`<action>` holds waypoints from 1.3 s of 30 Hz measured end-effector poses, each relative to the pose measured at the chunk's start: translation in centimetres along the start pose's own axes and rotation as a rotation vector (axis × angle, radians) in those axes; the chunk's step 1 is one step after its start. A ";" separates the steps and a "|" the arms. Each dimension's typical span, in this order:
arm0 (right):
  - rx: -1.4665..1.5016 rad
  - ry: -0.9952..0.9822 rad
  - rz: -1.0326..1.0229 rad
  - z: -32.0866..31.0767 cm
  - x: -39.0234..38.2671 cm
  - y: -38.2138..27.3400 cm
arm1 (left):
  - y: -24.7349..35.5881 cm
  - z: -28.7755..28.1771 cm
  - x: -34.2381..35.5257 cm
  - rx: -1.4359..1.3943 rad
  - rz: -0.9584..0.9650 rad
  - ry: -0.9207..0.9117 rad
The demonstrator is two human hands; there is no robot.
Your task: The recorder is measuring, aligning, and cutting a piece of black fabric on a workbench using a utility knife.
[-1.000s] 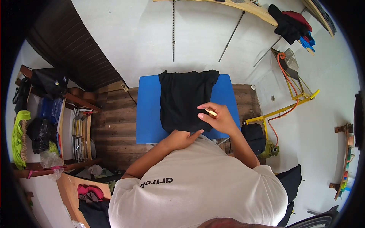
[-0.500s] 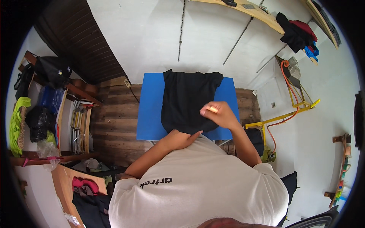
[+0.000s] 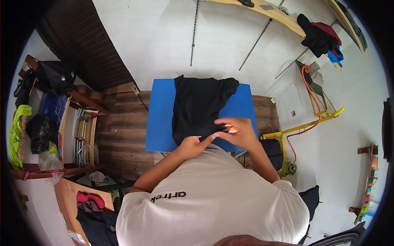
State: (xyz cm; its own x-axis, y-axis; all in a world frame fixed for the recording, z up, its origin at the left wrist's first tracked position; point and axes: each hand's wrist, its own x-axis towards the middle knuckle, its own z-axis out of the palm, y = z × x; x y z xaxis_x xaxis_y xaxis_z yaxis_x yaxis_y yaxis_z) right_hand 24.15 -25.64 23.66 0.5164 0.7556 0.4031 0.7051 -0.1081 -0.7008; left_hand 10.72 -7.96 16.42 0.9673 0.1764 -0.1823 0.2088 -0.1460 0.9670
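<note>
A dark, crumpled black cloth [image 3: 197,98] lies over the blue tabletop [image 3: 160,110], its near end at the front of my white shirt. My left hand [image 3: 193,145] is closed on that near edge, thumb pointing right. Beside it, my right hand [image 3: 238,133] is curled round a small pale yellow tool [image 3: 230,129], blurred and partly covered by the fingers, so its kind is unclear. The right thumb tip meets the left hand's thumb at the cloth's edge.
Left are shelves [image 3: 25,174] with bags and bundles, and a wooden board [image 3: 65,197] with garments. A yellow metal frame [image 3: 303,131] with an orange hose stands right. Overhead, clothes [image 3: 316,39] hang over a wooden shelf. A dark slatted panel [image 3: 82,49] is back left.
My right hand has moved slightly down, meeting my left thumb, and my left hand has edged upward. The cloth's lower right part is drawn inward, showing more blue tabletop.
</note>
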 end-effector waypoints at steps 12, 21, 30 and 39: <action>0.239 0.481 0.265 -2.5 0.6 1.3 | -2.4 0.3 0.7 0.064 -0.048 -0.003; -0.128 0.037 -0.039 0.4 -1.2 1.2 | -1.5 0.0 0.5 -0.274 -0.046 -0.064; -0.195 -0.031 -0.151 -0.9 -0.9 0.8 | -0.9 -0.1 0.3 -0.254 -0.017 -0.081; -0.227 -0.030 -0.156 -1.1 -0.9 1.3 | -0.2 0.2 0.3 -0.243 0.024 -0.058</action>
State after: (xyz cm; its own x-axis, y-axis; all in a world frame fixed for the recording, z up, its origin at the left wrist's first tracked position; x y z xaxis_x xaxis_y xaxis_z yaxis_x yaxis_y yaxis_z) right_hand 25.13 -27.20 23.06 0.3803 0.7930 0.4759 0.8679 -0.1283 -0.4799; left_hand 10.99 -8.02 16.14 0.9796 0.1189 -0.1621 0.1519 0.0901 0.9843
